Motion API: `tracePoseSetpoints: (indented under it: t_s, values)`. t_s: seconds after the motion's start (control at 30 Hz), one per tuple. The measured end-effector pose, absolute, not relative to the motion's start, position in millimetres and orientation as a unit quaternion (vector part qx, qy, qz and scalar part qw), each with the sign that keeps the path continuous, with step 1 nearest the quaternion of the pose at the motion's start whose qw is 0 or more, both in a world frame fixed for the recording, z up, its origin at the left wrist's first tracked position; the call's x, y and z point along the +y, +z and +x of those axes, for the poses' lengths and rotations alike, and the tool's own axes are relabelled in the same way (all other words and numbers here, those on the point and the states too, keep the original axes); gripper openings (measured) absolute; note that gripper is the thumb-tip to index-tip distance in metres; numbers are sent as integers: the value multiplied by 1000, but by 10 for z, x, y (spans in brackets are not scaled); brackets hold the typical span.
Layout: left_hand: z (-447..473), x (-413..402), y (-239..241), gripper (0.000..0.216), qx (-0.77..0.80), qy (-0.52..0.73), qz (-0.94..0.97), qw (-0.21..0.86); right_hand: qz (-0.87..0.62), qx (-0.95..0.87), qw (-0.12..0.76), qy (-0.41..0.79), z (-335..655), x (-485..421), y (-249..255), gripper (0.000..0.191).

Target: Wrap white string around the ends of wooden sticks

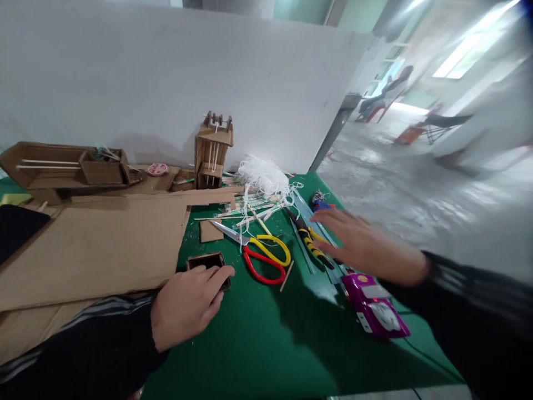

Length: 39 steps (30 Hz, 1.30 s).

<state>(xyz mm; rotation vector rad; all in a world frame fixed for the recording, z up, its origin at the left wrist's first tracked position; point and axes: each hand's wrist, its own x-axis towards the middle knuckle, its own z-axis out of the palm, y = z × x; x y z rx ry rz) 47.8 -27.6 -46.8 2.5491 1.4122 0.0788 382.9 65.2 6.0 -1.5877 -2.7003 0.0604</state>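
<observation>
My left hand (pixel 194 303) rests at a small open cardboard box (pixel 206 259), its fingers bent over the near rim and hiding part of it. My right hand (pixel 362 244) is slightly blurred, fingers stretched out and holding nothing. It hovers beside pliers with yellow-and-black handles (pixel 310 241), and just beyond its fingertips lies a blue tool that looks like a hot glue gun (pixel 320 201). Between the hands lie scissors with one red and one yellow handle (pixel 266 261). A small cardboard square (pixel 211 230) sits under their blade tip.
Large cardboard sheets (pixel 104 244) cover the left of the green table (pixel 250 344). Cardboard models, one a tall frame (pixel 214 150), stand against the white partition (pixel 166 72). White string (pixel 262 175) lies heaped over thin sticks. A purple power strip (pixel 375 305) sits near my right forearm.
</observation>
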Motion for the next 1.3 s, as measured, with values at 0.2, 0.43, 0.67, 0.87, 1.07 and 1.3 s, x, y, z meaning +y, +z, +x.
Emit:
tracePoseSetpoints:
  t_s: [0.2,0.43,0.67,0.87,1.07,1.3]
  values:
    - [479,-268,-481,37,478,19,871,110,-382,-910,76,140,3004,-160,-170,20]
    - [491,-253,-513,35,477,19,872,111,-386,-901,113,162,2627,11,-671,24]
    - [486,-261,-553,37,478,31,874,86,-378,-892,169,180,2528,1,-854,36]
    - [489,-259,-556,38,475,34,876,78,-373,-893,173,185,2502,-7,-895,37]
    - [483,-252,-552,39,474,32,877,78,-365,-895,177,187,2511,-8,-878,36]
    - [487,-249,-532,46,486,12,871,73,-366,-893,180,191,2511,-8,-892,32]
